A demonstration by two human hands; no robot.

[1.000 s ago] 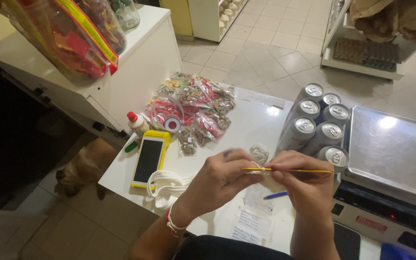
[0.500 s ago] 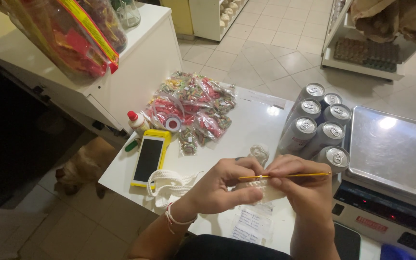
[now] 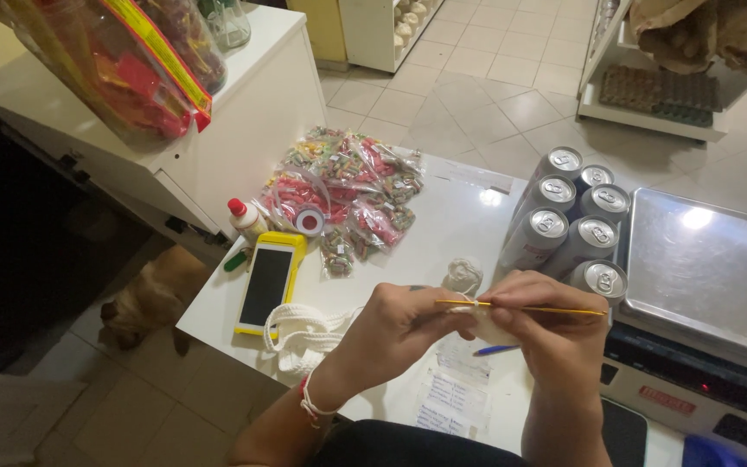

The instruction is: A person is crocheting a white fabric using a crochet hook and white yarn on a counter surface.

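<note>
My right hand (image 3: 545, 324) grips a thin yellow crochet hook (image 3: 555, 309) that lies level, its tip pointing left. My left hand (image 3: 398, 325) pinches white yarn and a small white crocheted piece (image 3: 488, 327) at the hook's tip. A strand runs up to a small ball of white yarn (image 3: 462, 274) on the white counter (image 3: 443, 233). A larger white crocheted piece (image 3: 304, 333) lies on the counter by my left wrist.
A phone in a yellow case (image 3: 268, 284) lies at the left, with a small white bottle with a red cap (image 3: 246, 219) and a heap of small clear bags of coloured bits (image 3: 347, 190) behind. Several grey drink cans (image 3: 568, 225) stand beside a metal scale (image 3: 711, 268). A dog (image 3: 144, 298) lies on the floor.
Both hands have stayed in place over the counter, working the hook and yarn with small finger movements. Nothing else has moved.
</note>
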